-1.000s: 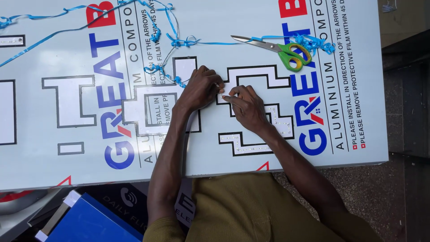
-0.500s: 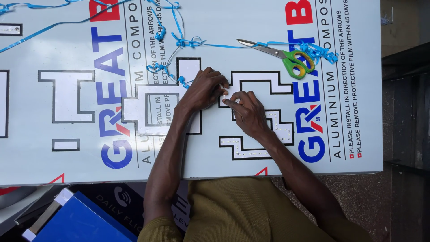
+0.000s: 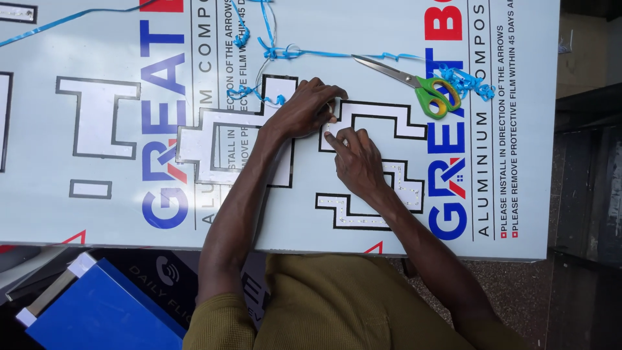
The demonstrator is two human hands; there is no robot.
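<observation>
Green-handled scissors (image 3: 427,91) lie on the white panel (image 3: 531,162), right of the black-outlined cut shape (image 3: 372,120), among tangled blue film strips (image 3: 285,52). The left hand (image 3: 304,107) curls, pinching the shape's top-left corner; the right hand (image 3: 353,159) presses a fingertip beside it. A blue box (image 3: 97,311) sits below-left. Since earlier, the hands have barely shifted.

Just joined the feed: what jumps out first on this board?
Two bare hands meet at the middle of the large pale printed panel: the left hand and right hand press on a white, black-edged angular cut-out shape. Green-and-yellow-handled scissors lie upper right, amid tangled thin blue plastic ribbon.
</observation>
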